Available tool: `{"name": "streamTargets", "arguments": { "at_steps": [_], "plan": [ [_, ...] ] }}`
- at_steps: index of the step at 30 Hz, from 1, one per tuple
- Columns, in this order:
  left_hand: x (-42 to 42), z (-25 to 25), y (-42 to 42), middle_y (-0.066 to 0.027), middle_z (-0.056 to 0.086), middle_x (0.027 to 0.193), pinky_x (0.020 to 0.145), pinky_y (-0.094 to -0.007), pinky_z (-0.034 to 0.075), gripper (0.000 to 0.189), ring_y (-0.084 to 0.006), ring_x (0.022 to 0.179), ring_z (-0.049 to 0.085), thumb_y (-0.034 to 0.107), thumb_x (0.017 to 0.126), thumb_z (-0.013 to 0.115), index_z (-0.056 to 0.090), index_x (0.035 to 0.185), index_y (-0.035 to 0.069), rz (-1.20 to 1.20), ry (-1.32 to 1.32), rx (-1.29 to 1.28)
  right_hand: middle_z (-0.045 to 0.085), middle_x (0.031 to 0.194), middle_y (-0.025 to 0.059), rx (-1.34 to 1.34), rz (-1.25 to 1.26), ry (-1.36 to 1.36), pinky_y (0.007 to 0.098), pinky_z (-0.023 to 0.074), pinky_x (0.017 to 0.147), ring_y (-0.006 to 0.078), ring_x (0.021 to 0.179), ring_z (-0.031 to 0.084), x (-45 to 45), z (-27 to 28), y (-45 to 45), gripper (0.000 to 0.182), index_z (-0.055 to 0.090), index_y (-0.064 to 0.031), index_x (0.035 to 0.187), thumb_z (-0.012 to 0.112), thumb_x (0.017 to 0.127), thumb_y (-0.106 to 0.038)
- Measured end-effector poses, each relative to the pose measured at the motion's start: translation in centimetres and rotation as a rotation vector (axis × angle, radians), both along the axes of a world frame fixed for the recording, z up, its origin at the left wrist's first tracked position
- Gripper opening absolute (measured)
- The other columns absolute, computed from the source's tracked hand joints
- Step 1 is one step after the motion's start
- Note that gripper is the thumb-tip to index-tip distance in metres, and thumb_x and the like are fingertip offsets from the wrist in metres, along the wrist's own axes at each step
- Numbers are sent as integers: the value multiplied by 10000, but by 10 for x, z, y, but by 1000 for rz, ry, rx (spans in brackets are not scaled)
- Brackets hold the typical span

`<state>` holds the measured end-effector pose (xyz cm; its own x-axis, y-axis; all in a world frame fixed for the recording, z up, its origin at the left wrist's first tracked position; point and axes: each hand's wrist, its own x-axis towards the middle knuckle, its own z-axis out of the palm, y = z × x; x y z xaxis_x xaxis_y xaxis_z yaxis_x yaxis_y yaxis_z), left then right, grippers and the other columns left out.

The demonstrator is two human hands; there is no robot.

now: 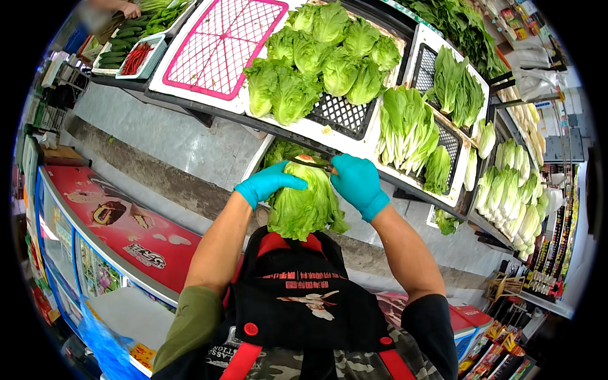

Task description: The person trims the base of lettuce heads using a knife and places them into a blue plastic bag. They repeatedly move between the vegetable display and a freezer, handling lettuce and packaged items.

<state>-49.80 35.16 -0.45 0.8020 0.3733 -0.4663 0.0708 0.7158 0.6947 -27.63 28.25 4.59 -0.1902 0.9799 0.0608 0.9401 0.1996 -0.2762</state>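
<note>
My left hand (273,184), in a teal glove, grips a head of green lettuce (306,204) from its left side, thumb across the leaves. The lettuce hangs in front of my apron with its cut stem end (305,159) facing away from me. In my right hand (358,183), also gloved, is the handle of a knife (311,164). Its dark blade lies across the lettuce close to the pale and brownish stem. Part of the handle is hidden by my fingers. More leafy greens (287,153) sit in a white box just beyond, below the display edge.
Ahead runs a display stand with lettuce heads (327,52), a pink-rimmed mesh tray (223,38) and bunches of leafy greens (408,128). Red chilies (136,58) fill a basket at the upper left, near another person's hand (130,9). A red-topped freezer (118,213) stands behind me to the left.
</note>
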Motion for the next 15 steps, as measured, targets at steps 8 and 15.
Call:
{"name": "streamTargets", "arguments": {
  "at_steps": [8, 15],
  "plan": [
    [-4, -3, -8, -86, 613, 1195, 971, -335, 436, 557, -197, 1077, 587, 84, 773, 700, 516, 1296, 26, 6, 41, -22, 626, 771, 136, -136, -22, 12, 449, 482, 578, 327, 679, 623, 14, 2, -16, 104, 593, -84, 761, 637, 786, -174],
    [7, -5, -10, -85, 604, 1214, 993, -328, 410, 600, -193, 1112, 561, 163, 774, 713, 501, 1322, 41, -65, 66, -74, 626, 772, 140, -109, -27, 56, 450, 485, 592, 340, 697, 625, 4, -29, -2, 119, 605, -94, 792, 624, 805, -211]
  ]
}}
